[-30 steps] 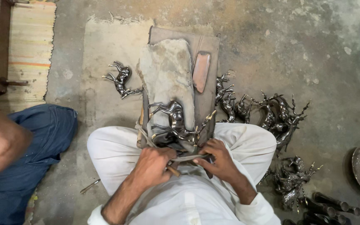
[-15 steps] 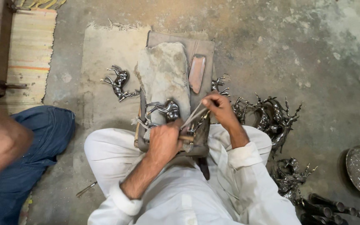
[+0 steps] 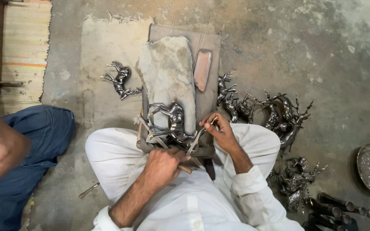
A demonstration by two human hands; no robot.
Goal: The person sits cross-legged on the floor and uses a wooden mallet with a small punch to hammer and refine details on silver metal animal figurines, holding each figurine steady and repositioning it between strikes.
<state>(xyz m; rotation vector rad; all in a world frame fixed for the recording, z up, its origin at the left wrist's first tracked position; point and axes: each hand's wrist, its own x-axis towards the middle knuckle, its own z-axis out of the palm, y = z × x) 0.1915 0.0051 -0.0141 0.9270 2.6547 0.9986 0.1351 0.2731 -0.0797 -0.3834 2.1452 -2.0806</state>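
Hands work nearest: the left hand [image 3: 162, 164] grips a wooden handle, the right hand [image 3: 222, 131] pinches a thin file [image 3: 197, 140] against the metal horse figurine [image 3: 173, 122] on the padded block [image 3: 168, 72], likely heavy, rigid, slippery, best held by its body.

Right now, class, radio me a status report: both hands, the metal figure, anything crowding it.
Left hand grips a wooden-handled tool. Right hand pinches a thin metal file. Metal animal figure lies on the stone block. Nothing blocking; more figures piled right.
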